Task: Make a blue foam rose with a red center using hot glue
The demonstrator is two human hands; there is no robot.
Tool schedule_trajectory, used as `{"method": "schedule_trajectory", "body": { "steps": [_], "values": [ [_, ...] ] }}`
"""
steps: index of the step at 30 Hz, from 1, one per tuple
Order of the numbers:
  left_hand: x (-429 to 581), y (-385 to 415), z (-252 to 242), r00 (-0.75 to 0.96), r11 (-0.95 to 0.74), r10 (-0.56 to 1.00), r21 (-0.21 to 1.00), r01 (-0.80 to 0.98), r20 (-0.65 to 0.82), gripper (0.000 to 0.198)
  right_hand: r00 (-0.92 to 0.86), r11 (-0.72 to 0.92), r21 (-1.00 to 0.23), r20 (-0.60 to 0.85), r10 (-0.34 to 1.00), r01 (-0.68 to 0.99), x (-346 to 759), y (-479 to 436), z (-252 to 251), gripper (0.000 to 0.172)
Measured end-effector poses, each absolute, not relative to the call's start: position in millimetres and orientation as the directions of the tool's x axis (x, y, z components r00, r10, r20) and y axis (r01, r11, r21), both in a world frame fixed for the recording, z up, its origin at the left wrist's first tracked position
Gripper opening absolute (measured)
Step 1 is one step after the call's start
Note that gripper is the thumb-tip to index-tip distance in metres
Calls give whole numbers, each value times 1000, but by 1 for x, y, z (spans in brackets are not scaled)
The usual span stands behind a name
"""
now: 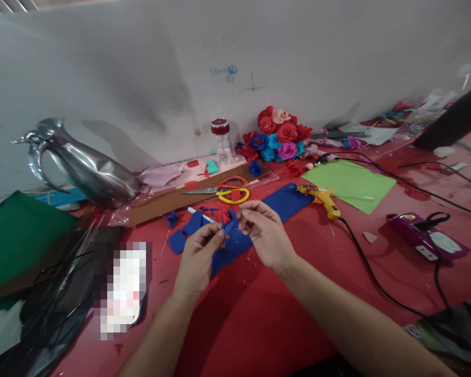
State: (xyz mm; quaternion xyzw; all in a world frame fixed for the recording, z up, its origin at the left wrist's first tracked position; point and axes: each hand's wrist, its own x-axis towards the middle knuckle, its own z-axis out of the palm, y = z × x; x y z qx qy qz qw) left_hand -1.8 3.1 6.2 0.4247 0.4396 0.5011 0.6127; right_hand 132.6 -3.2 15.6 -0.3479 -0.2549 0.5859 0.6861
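Note:
A small craft flower (231, 224), with a red centre and blue petal, is pinched between the thumb and fingers of my left hand (198, 254). Curled at the flower's right side is my right hand (267, 235), thumb and fingertips together; what lies between them is too small to make out. Below both hands runs a blue foam strip (237, 247). Loose cut blue pieces (178, 242) lie left of the flower, near a white stick (196, 211). Scissors with orange and yellow handles (233, 196) rest just beyond.
Right of my hands lies a yellow glue gun (328, 202), its black cord trailing to a purple power strip (427, 238). Behind are finished flowers (282, 136), a glass jar (222, 144) and a green sheet (353, 183). A metal jug (90, 170) stands left.

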Motion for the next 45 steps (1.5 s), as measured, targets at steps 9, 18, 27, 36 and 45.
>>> {"method": "schedule_trajectory", "body": {
  "steps": [9,18,27,36,45],
  "values": [
    [-2,5,7,115,168,984,938,-302,-139,19,87,-89,-900,-139,987,-427,124,-4,7,11],
    [-5,5,-4,124,103,989,970,-218,-77,19,95,34,-924,-3,995,-381,121,-6,4,13],
    [-2,4,-4,87,94,993,975,-202,-78,22,82,30,-910,-4,997,-414,120,-5,2,15],
    [-2,3,-2,38,74,997,985,-158,-69,28,71,51,-903,23,997,-427,120,-6,3,13],
    [-4,3,-3,56,65,997,991,-121,-59,30,71,53,-903,25,997,-425,120,-6,3,16]
  ]
}}
